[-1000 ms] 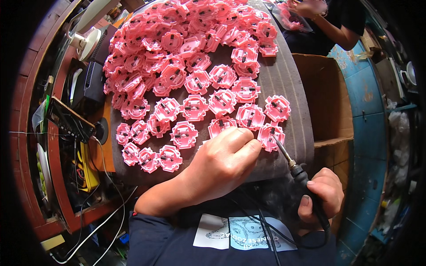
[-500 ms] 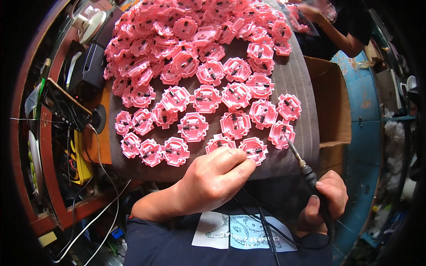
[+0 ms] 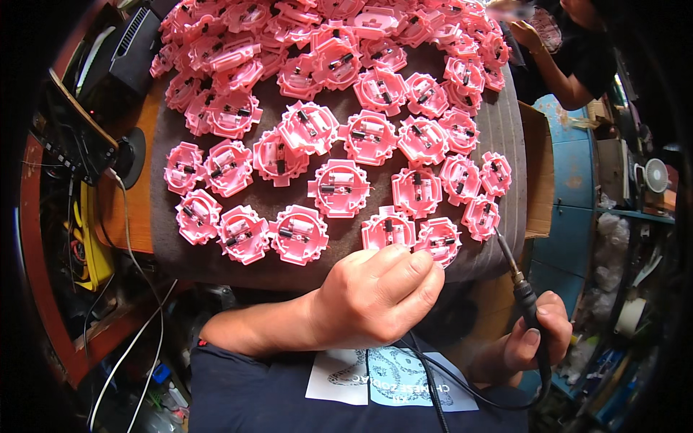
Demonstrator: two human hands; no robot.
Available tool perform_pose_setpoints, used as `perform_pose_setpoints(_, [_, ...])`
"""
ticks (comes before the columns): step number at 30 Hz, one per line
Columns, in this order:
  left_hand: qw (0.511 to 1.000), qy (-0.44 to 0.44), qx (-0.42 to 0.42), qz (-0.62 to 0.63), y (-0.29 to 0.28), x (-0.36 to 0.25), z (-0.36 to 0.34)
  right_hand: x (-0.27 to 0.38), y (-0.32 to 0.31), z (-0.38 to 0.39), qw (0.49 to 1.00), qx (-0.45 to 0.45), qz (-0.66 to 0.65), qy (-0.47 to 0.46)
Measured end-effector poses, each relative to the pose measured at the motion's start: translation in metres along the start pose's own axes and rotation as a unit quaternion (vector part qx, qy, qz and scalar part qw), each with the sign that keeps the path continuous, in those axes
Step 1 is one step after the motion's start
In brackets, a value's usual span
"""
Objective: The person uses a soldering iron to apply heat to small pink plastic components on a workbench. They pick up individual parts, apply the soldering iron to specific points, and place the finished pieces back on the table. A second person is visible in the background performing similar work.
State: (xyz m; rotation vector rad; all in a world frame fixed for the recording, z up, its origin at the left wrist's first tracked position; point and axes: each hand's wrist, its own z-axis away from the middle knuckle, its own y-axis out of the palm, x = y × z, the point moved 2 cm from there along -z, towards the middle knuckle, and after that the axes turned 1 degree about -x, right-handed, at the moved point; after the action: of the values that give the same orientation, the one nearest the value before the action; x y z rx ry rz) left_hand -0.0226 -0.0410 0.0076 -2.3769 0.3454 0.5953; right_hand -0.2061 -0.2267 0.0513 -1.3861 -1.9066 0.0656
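Pink plastic housings [image 3: 337, 187], each with small white and black parts inside, lie spread over a dark padded surface [image 3: 173, 242], with a dense pile [image 3: 375, 22] of them at its far end. At the near edge, my left hand [image 3: 379, 296] has its fingers closed against a housing [image 3: 439, 238]; whatever they pinch is hidden. My right hand [image 3: 541, 339] grips the black handle of a soldering iron [image 3: 527, 299]. The iron's metal tip is at the lower edge of another housing [image 3: 480, 216] on the right; I cannot tell if it touches.
Another person [image 3: 570, 79] handles pink pieces at the top right, beside a cardboard box [image 3: 541, 180]. A black device [image 3: 119, 54], loose cables and a yellow object [image 3: 94, 267] are on the left. A cluttered shelf [image 3: 628, 216] runs along the right.
The view has shifted, so the housings sit differently in frame. My left hand has drawn back toward me, uncovering two housings at the near edge. The iron has moved right in frame.
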Motion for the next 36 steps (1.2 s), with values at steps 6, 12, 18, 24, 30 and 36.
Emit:
perform_pose_setpoints(6, [0.998, 0.020, 0.028, -0.043, -0.006, 0.003, -0.008, 0.009, 0.002, 0.000, 0.997, 0.049, -0.047, -0.021])
perform_pose_setpoints(12, [0.996, 0.018, 0.071, -0.049, -0.001, 0.008, -0.008, 0.009, 0.003, 0.000, 0.993, 0.095, -0.071, -0.029])
perform_pose_setpoints(18, [0.997, 0.011, 0.078, -0.014, -0.009, 0.006, -0.008, 0.009, 0.001, -0.001, 0.987, 0.129, -0.088, -0.030])
perform_pose_setpoints(24, [0.996, 0.015, 0.083, -0.017, -0.007, 0.007, -0.010, 0.014, 0.001, 0.000, 0.987, 0.139, -0.083, -0.004])
perform_pose_setpoints(30, [0.994, 0.018, 0.099, -0.031, -0.005, 0.007, -0.009, 0.015, 0.000, -0.003, 0.982, 0.166, -0.091, 0.007])
perform_pose_setpoints(36, [0.994, 0.034, 0.097, -0.048, -0.003, 0.008, -0.008, 0.014, 0.000, -0.003, 0.979, 0.177, -0.100, 0.012])
